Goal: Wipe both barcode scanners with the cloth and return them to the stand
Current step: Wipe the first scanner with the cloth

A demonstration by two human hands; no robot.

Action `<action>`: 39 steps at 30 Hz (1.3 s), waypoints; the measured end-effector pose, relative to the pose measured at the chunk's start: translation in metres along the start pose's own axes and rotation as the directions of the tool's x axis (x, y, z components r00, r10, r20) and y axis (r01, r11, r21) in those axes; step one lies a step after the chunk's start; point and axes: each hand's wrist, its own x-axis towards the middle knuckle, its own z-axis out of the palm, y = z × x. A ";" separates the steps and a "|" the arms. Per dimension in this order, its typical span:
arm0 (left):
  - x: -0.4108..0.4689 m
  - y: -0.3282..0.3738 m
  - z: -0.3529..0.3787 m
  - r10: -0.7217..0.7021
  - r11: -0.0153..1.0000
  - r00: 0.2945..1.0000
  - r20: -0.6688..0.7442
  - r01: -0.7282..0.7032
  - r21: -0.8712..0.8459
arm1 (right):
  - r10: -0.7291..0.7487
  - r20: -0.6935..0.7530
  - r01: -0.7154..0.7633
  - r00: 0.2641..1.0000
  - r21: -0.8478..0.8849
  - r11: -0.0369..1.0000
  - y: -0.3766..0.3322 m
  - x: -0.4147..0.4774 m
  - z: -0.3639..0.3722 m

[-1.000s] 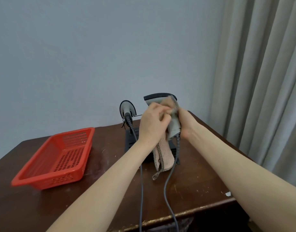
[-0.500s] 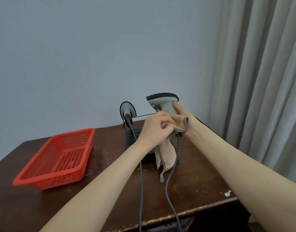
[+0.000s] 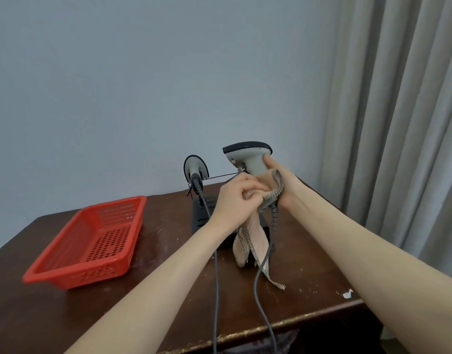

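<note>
My right hand (image 3: 281,185) grips the handle of a grey barcode scanner (image 3: 247,155) held upright above the table, its black-topped head pointing left. My left hand (image 3: 236,198) is closed on a beige cloth (image 3: 253,236) with a checked border, pressed against the lower handle; the rest of the cloth hangs down. A second grey scanner (image 3: 195,168) sits in the black stand (image 3: 202,215) behind my left hand. Both scanners trail grey cables (image 3: 216,290) to the table's front edge.
A red perforated plastic basket (image 3: 92,241) sits on the left of the dark wooden table (image 3: 168,251). Grey curtains (image 3: 398,123) hang at the right, a plain wall behind. The table's front edge (image 3: 296,320) is chipped.
The cloth has slid down from the scanner's head to its lower handle, baring the head. My left hand moved down with the cloth; my right hand kept its grip.
</note>
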 end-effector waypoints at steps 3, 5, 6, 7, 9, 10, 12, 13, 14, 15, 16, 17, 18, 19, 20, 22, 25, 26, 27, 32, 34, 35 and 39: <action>-0.004 -0.005 -0.004 0.008 0.999 0.997 0.070 -0.011 0.039 | -0.011 -0.060 0.013 0.998 0.038 0.999 -0.002 0.004 -0.001; 0.004 -0.008 -0.011 -0.050 0.998 0.991 -0.120 0.053 0.018 | -0.046 -0.071 0.047 0.996 0.011 0.999 -0.005 0.002 -0.002; 0.010 -0.007 -0.015 -0.101 0.995 0.964 -0.245 0.099 -0.021 | -0.048 -0.082 0.048 0.995 -0.003 0.999 -0.006 0.001 -0.002; 0.015 -0.005 -0.018 -0.149 0.989 0.934 -0.324 0.133 -0.070 | -0.036 -0.078 0.036 0.996 -0.003 0.999 -0.005 0.001 -0.002; 0.025 -0.001 -0.017 -0.194 0.980 0.924 -0.329 0.168 -0.106 | -0.007 -0.062 0.008 0.998 0.009 1.000 -0.002 0.000 0.001; 0.027 0.001 -0.014 -0.188 0.982 0.937 -0.295 0.171 -0.083 | -0.004 -0.058 0.006 0.998 0.034 0.999 -0.001 0.002 0.003; 0.023 0.002 -0.005 -0.163 0.987 0.959 -0.233 0.156 -0.046 | -0.005 -0.034 0.007 0.999 0.064 0.998 0.002 0.002 0.004; 0.019 0.001 -0.001 -0.154 0.988 0.963 -0.219 0.147 -0.049 | -0.003 -0.022 0.005 1.000 0.067 0.998 0.002 0.002 0.004; 0.014 0.000 0.002 -0.150 0.988 0.966 -0.211 0.140 -0.062 | -0.008 -0.017 0.009 1.000 0.067 0.998 0.002 0.002 0.002; 0.009 -0.002 0.004 -0.153 0.987 0.968 -0.197 0.141 -0.076 | -0.007 -0.001 0.007 1.000 0.075 0.997 0.003 0.003 -0.001; 0.005 -0.003 0.006 -0.153 0.986 0.973 -0.174 0.139 -0.088 | -0.003 0.000 0.003 1.000 0.064 0.998 0.003 0.002 -0.003; 0.002 -0.003 0.007 -0.142 0.987 0.979 -0.147 0.130 -0.094 | 0.010 0.005 -0.010 1.000 0.051 0.999 0.003 0.002 -0.005; 0.000 -0.001 0.007 -0.121 0.990 0.984 -0.131 0.110 -0.089 | 0.015 0.008 -0.015 1.000 0.036 0.999 0.003 0.002 -0.005; 0.001 0.001 0.006 -0.094 0.993 0.985 -0.147 0.083 -0.080 | 0.005 0.019 -0.006 1.000 0.035 0.999 0.003 0.002 -0.005; 0.004 0.004 0.004 -0.075 0.995 0.977 -0.200 0.061 -0.077 | -0.021 0.019 0.020 1.000 0.039 0.999 0.003 0.001 -0.004; 0.015 0.008 -0.004 -0.087 0.995 0.935 -0.344 0.066 -0.073 | -0.060 -0.025 0.061 0.998 0.039 0.997 0.005 0.003 -0.003; 0.030 0.008 -0.007 -0.082 0.996 0.945 -0.317 0.090 0.012 | -0.069 -0.021 0.069 0.997 0.040 0.997 0.006 0.001 0.004; 0.030 0.008 -0.004 -0.069 0.996 0.963 -0.259 0.083 0.044 | -0.063 -0.001 0.063 0.998 0.064 0.996 0.006 0.000 0.005; 0.027 0.009 0.000 -0.065 0.995 0.976 -0.208 0.078 0.057 | -0.061 0.028 0.058 0.998 0.090 0.994 0.006 0.000 0.005; 0.005 0.008 0.009 -0.094 0.994 0.995 -0.040 0.092 -0.050 | -0.019 0.054 0.014 0.998 0.095 0.995 0.006 -0.003 -0.004; -0.001 0.005 0.008 -0.095 0.995 0.994 0.052 0.097 -0.040 | 0.047 -0.019 -0.046 0.999 0.065 0.997 0.007 0.001 -0.004; -0.003 0.005 0.005 -0.098 0.994 0.991 0.096 0.101 -0.028 | 0.062 -0.057 -0.059 0.996 0.051 0.997 0.009 0.003 -0.004; 0.006 -0.001 -0.009 -0.154 0.988 0.983 -0.099 0.152 -0.031 | -0.013 -0.094 0.013 0.995 0.001 1.000 0.008 0.003 -0.006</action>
